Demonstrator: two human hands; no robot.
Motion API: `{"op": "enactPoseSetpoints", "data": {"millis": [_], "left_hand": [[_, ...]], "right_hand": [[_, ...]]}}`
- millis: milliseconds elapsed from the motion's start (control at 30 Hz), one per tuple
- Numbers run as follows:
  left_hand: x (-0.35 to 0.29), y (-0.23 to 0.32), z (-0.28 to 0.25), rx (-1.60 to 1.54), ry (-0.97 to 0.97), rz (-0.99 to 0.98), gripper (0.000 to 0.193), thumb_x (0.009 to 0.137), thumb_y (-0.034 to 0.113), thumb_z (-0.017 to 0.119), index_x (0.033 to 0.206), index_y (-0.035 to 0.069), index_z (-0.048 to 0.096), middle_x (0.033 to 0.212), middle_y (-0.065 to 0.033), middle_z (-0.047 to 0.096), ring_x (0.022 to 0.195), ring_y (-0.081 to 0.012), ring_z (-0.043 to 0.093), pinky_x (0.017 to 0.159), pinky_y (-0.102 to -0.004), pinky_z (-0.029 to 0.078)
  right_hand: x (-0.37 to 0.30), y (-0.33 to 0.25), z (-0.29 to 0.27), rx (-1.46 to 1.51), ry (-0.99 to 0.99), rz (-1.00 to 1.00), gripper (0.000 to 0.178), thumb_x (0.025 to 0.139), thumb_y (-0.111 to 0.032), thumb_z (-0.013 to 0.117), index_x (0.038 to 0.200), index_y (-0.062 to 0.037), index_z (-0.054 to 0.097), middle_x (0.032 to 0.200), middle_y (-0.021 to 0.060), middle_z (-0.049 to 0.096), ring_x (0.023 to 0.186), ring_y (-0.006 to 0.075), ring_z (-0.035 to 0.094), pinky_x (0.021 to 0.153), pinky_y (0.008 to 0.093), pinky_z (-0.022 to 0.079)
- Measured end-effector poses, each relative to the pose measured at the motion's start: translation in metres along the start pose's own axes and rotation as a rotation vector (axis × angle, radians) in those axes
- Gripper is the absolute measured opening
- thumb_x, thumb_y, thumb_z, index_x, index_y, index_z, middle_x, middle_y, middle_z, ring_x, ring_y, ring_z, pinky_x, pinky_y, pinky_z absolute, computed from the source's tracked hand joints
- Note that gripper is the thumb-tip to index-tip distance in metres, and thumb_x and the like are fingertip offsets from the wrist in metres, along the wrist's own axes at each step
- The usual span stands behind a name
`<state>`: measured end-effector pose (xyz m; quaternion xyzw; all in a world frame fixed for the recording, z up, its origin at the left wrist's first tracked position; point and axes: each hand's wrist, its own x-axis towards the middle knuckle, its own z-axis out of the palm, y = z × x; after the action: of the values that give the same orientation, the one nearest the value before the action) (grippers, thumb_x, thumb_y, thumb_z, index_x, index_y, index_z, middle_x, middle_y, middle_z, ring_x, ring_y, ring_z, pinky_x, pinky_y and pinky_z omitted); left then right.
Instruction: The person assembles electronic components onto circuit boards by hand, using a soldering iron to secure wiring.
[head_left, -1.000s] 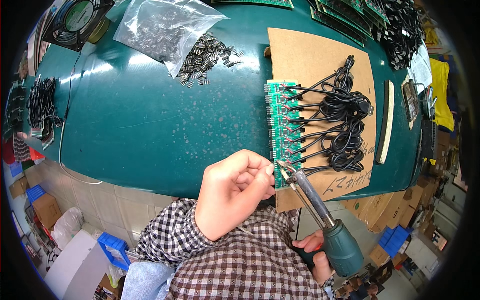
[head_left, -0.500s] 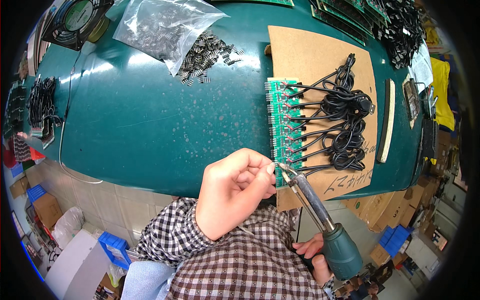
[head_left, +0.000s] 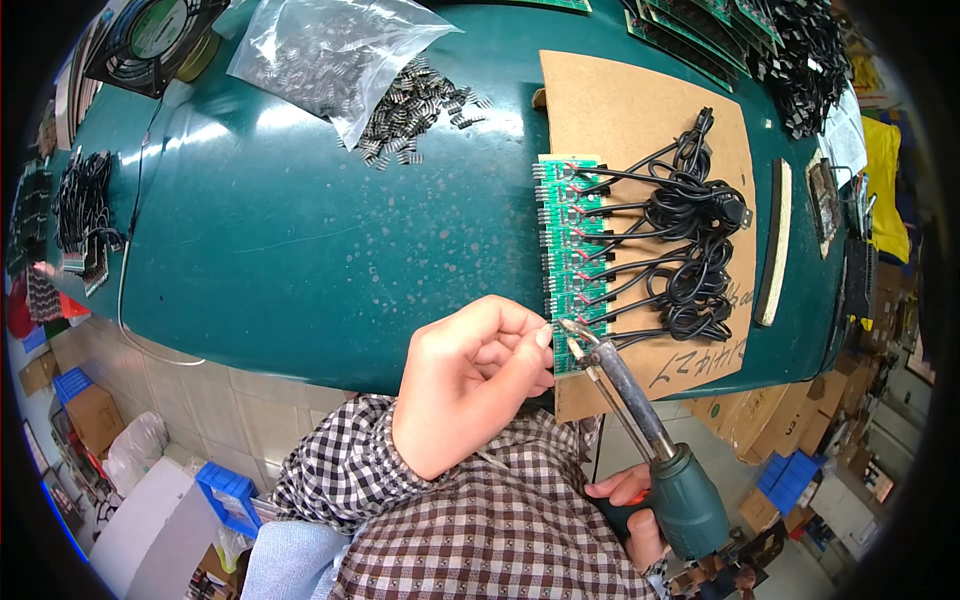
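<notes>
My right hand point(head_left: 632, 510) grips a green-handled soldering iron point(head_left: 686, 500). Its metal tip reaches up and left to the near end of a strip of green circuit boards point(head_left: 575, 262). My left hand point(head_left: 468, 385) is closed in a pinch at the left edge of that same end, close to the tip. Whatever lies between thumb and forefinger is too small and hidden to name. Metal pins line the strip's left side, and coiled black cables point(head_left: 692, 215) run off its right side. The strip rests along a brown cardboard sheet point(head_left: 640, 105).
On the green table point(head_left: 250, 270), a clear plastic bag point(head_left: 320, 60) and a pile of small dark connectors point(head_left: 412, 112) lie at the back. A fan point(head_left: 155, 40) stands far left, beside more cable bundles point(head_left: 85, 205). Stacked boards point(head_left: 700, 40) and a pale bar point(head_left: 772, 245) are to the right.
The soldering iron has shifted slightly, and its tip still stays at the strip's near end. My left hand keeps its pinch in almost the same place.
</notes>
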<state>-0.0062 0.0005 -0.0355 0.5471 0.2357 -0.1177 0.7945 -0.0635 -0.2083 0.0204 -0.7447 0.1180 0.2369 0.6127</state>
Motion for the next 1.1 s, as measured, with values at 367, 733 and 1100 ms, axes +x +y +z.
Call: {"op": "enactPoseSetpoints", "data": {"millis": [367, 733, 1100], "left_hand": [[0.000, -0.001, 0.001, 0.010, 0.005, 0.012, 0.008, 0.083, 0.002, 0.053, 0.085, -0.006, 0.053, 0.074, -0.0069, 0.060, 0.066, -0.0082, 0.060, 0.059, -0.0195, 0.051], [0.000, -0.001, 0.001, -0.005, 0.005, 0.007, 0.009, 0.083, 0.002, 0.053, 0.086, -0.006, 0.053, 0.075, -0.0068, 0.060, 0.067, -0.0077, 0.060, 0.059, -0.0190, 0.051], [0.000, -0.003, 0.001, 0.017, 0.011, 0.018, 0.008, 0.083, 0.002, 0.053, 0.086, -0.006, 0.053, 0.073, -0.0067, 0.059, 0.066, -0.0084, 0.060, 0.059, -0.0194, 0.051]], "right_hand": [[-0.005, 0.011, -0.007, 0.105, -0.047, -0.018, 0.049, 0.081, -0.032, 0.058, 0.107, 0.0050, 0.039, 0.071, 0.0079, 0.049, 0.068, 0.0213, 0.055, 0.072, 0.0464, 0.051], [-0.002, 0.000, -0.006, 0.017, -0.091, 0.080, 0.043, 0.079, -0.041, 0.059, 0.081, 0.0006, 0.047, 0.070, 0.0076, 0.047, 0.069, 0.0211, 0.056, 0.074, 0.0464, 0.051], [-0.006, 0.000, -0.002, 0.023, -0.024, 0.053, 0.043, 0.079, -0.041, 0.059, 0.075, 0.0000, 0.047, 0.071, 0.0102, 0.049, 0.068, 0.0220, 0.056, 0.072, 0.0460, 0.051]]}}
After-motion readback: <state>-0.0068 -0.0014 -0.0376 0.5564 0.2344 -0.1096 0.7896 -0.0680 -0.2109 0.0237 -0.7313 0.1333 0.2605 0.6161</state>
